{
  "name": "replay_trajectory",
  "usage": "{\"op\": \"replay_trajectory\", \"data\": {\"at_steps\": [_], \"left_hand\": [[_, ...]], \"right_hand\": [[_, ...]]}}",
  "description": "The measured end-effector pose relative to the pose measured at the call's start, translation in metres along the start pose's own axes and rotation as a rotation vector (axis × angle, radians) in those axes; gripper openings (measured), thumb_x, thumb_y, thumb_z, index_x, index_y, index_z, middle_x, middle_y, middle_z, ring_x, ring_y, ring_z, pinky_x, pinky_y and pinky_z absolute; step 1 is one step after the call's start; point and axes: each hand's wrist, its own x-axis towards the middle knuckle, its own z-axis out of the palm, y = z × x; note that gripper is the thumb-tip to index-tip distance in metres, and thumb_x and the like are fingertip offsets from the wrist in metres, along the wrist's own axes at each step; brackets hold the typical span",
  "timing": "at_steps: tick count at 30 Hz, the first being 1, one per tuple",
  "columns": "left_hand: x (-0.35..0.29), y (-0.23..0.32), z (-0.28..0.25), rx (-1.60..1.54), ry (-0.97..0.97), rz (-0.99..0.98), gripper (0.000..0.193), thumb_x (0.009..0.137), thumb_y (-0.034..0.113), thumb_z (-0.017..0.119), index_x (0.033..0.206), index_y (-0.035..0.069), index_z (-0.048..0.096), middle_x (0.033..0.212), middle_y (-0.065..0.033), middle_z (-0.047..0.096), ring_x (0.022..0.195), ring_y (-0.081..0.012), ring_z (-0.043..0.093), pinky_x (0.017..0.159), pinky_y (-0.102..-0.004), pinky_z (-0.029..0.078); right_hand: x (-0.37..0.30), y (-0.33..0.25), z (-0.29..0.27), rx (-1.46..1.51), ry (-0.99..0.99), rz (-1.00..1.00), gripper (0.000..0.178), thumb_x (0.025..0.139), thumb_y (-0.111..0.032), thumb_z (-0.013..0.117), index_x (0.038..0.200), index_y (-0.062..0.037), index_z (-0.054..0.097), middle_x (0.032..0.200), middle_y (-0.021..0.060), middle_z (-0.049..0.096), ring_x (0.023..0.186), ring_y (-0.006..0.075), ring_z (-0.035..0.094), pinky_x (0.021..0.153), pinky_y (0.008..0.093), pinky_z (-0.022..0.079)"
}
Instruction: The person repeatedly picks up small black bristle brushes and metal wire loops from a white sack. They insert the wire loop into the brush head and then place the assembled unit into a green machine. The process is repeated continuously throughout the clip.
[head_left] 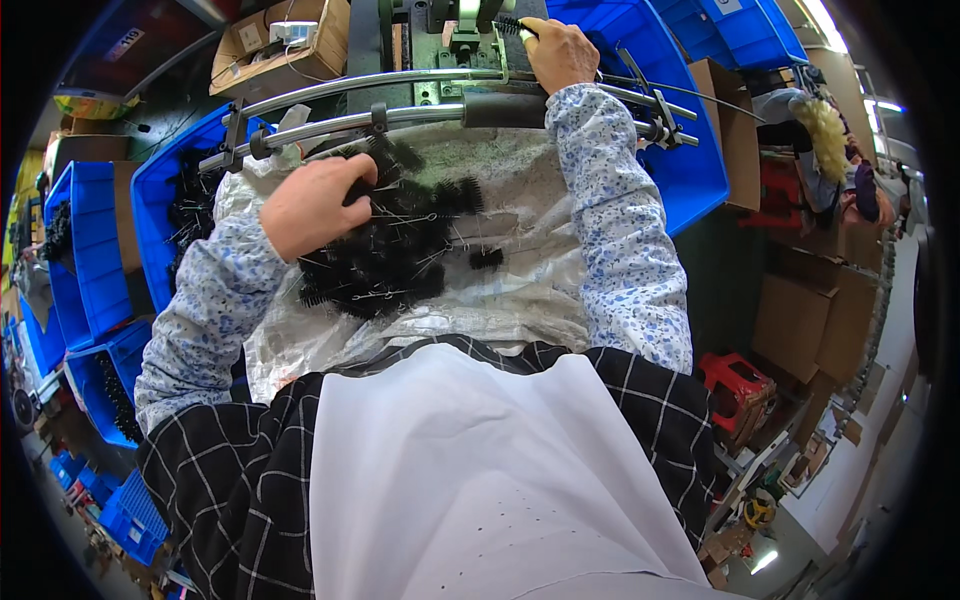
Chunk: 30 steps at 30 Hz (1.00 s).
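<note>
Left hand (315, 205) arches over the wire-brush pile (405, 245); thumb and forefinger apart. Beyond it, right hand (563, 57) pinches a black bristle brush (510, 26).

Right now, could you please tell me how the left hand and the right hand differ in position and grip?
The left hand is at the pile of black brushes, nearer than the metal rails; the right hand is beyond them at the machine. The left hand's thumb and finger are parted; the right hand pinches a black brush. Both wear white sleeves with blue flowers.
</note>
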Motion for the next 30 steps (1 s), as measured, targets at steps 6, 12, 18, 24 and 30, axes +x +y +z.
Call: {"op": "replay_trajectory", "data": {"at_steps": [6,12,18,24,30], "left_hand": [[-0.009,0.011,-0.036,-0.007,0.112,0.068,0.023,0.077,0.008,0.049,0.099,0.003,0.055,0.086,-0.0122,0.049,0.079,-0.0269,0.05,0.071,-0.0346,0.041],[-0.001,0.003,-0.041,-0.075,0.172,0.178,0.025,0.078,0.006,0.046,0.102,0.002,0.053,0.09,-0.0108,0.05,0.078,-0.0229,0.049,0.073,-0.0313,0.041],[0.0,0.003,-0.044,-0.259,0.184,0.074,0.026,0.077,0.003,0.049,0.103,0.003,0.044,0.087,-0.0083,0.053,0.067,-0.0123,0.047,0.062,-0.025,0.041],[0.004,0.01,-0.046,-0.298,0.208,0.112,0.025,0.077,0.005,0.052,0.1,0.002,0.043,0.084,-0.0105,0.054,0.061,-0.0144,0.048,0.06,-0.0267,0.042],[0.009,0.012,-0.048,-0.276,0.2,0.105,0.025,0.076,0.006,0.053,0.099,0.001,0.045,0.084,-0.0098,0.054,0.061,-0.0141,0.048,0.06,-0.0267,0.042]], "right_hand": [[0.004,0.004,0.009,0.03,-0.076,0.02,0.026,0.079,-0.021,0.058,0.105,-0.0226,0.065,0.095,0.0029,0.063,0.088,0.0251,0.056,0.081,0.0374,0.045],[0.001,0.003,-0.001,-0.055,0.009,-0.054,0.035,0.078,-0.025,0.061,0.112,-0.0187,0.06,0.101,0.0055,0.06,0.093,0.0271,0.053,0.081,0.0424,0.042],[-0.012,0.01,0.003,0.02,-0.095,0.156,0.04,0.074,-0.029,0.061,0.111,-0.0128,0.06,0.109,0.012,0.06,0.105,0.0298,0.053,0.083,0.0449,0.04],[-0.004,-0.022,0.002,0.086,-0.151,0.188,0.038,0.073,-0.025,0.061,0.108,-0.0109,0.061,0.103,0.0122,0.062,0.105,0.0296,0.054,0.081,0.0457,0.042],[0.004,-0.062,0.004,0.044,-0.16,0.165,0.035,0.073,-0.027,0.059,0.103,-0.0093,0.061,0.096,0.0074,0.064,0.096,0.0266,0.057,0.077,0.0451,0.041]]}}
